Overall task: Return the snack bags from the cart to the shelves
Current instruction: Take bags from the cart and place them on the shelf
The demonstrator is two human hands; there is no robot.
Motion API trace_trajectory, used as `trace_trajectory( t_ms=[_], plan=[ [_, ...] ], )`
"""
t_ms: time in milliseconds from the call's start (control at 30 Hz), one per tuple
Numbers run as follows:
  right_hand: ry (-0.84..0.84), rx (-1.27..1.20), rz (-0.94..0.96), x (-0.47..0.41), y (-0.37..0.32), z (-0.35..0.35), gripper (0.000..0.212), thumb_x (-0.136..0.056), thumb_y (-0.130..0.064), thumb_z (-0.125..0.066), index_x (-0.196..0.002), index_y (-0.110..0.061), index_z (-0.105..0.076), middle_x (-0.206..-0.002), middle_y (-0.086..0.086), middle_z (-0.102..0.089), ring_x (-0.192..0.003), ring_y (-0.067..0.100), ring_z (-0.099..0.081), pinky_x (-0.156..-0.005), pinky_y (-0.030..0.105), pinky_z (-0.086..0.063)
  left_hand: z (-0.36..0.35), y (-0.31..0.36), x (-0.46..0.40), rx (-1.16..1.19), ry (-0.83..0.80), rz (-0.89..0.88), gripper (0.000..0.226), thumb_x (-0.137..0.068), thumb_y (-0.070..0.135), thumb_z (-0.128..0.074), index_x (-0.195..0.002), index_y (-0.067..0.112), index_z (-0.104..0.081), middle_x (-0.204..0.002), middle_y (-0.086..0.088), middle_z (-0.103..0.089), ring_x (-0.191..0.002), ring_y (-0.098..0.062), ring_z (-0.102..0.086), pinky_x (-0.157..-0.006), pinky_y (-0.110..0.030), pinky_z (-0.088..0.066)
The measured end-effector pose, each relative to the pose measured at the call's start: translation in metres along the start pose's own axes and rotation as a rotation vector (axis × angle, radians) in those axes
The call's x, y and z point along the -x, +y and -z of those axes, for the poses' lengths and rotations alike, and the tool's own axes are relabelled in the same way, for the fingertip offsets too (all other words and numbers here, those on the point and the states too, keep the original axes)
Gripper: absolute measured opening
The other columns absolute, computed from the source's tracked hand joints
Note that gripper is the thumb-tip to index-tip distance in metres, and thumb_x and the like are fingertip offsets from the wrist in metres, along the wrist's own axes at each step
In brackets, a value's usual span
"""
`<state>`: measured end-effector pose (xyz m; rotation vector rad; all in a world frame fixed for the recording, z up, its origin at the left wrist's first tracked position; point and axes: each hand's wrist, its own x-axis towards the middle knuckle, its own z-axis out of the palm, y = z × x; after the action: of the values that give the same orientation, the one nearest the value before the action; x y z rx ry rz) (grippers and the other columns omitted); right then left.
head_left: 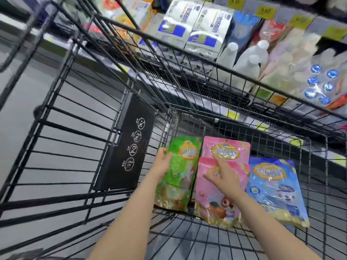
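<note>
Inside the black wire cart, both bare arms reach down toward the snack bags lying on its mesh floor. Left of the left hand hangs a black plastic flap printed with round NO and YES signs. That hand grasps the green bag by its left edge, thumb over the front and the other fingers hidden behind (the bag stands tilted rather than flat). Just right of it, the right hand lies with fingers spread and relaxed, gripping nothing, on top of the front pink bag; its forefinger reaches up to the yellow label of the rear pink bag, which sits partly under the front one. Right of the right hand, touching the pink bags' edge, lies the blue bag. Beyond the hands and past the cart's far rim, store shelves carry white-and-blue cartons, white bottles and yellow price tags, all blurred.
</note>
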<state>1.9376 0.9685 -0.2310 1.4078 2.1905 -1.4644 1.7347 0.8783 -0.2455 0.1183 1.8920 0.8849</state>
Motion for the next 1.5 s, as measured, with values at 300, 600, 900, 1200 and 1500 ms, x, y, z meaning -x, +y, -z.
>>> trace_trajectory(
  t_ms=[300, 600, 900, 1200, 1500],
  plan=[
    [-0.162, -0.871, -0.143, -0.024, -0.045, 0.028, 0.056, -0.074, -0.002, -0.069, -0.123, -0.016, -0.046, -0.101, 0.005, -0.065, -0.088, 0.019, -0.065, -0.079, 0.033, -0.052, 0.022, 0.033, -0.009, 0.277, -0.263, 0.02, 0.099, -0.056, 0.049, -0.075, -0.14, 0.015, -0.035, -0.145, -0.016, -0.041, -0.128, -0.034, -0.045, -0.106, -0.055, -0.036],
    [0.029, -1.01, -0.281, 0.003, -0.009, 0.038, 0.044, -0.063, -0.017, -0.082, -0.102, -0.007, -0.064, -0.08, 0.003, -0.072, -0.07, 0.018, -0.068, -0.064, 0.028, -0.056, -0.01, 0.04, 0.023, 0.243, -0.266, -0.047, 0.011, -0.094, 0.019, -0.052, -0.105, 0.02, -0.052, -0.111, -0.008, -0.058, -0.095, -0.017, -0.057, -0.079, -0.036, -0.048],
    [0.235, -0.948, -0.368, 0.003, 0.041, 0.057, 0.018, -0.076, -0.004, -0.07, -0.091, -0.013, -0.065, -0.092, 0.01, -0.069, -0.083, 0.03, -0.065, -0.078, 0.044, -0.053, 0.006, -0.039, -0.007, -0.531, 0.084, -0.065, 0.068, -0.086, 0.021, -0.064, -0.143, 0.011, -0.028, -0.147, -0.011, -0.035, -0.137, -0.028, -0.029, -0.113, -0.042, -0.028],
    [0.153, -0.855, -0.366, -0.002, 0.053, 0.043, 0.025, -0.075, 0.007, -0.067, -0.097, -0.004, -0.063, -0.082, 0.003, -0.071, -0.069, 0.017, -0.068, -0.064, 0.031, -0.058, -0.013, -0.052, -0.015, -0.381, 0.231, 0.077, 0.048, -0.082, 0.023, -0.069, -0.121, 0.0, -0.054, -0.093, 0.016, -0.051, -0.093, -0.021, -0.061, -0.085, -0.034, -0.051],
    [0.149, -0.936, -0.359, 0.0, 0.049, 0.041, 0.024, -0.079, 0.006, -0.063, -0.099, -0.005, -0.061, -0.095, 0.013, -0.067, -0.081, 0.027, -0.064, -0.074, 0.039, -0.055, -0.013, -0.049, -0.009, -0.284, -0.08, 0.011, 0.018, -0.093, 0.011, -0.05, -0.105, 0.019, -0.04, -0.088, -0.012, -0.063, -0.066, -0.022, -0.056, -0.059, -0.034, -0.047]
  ],
)
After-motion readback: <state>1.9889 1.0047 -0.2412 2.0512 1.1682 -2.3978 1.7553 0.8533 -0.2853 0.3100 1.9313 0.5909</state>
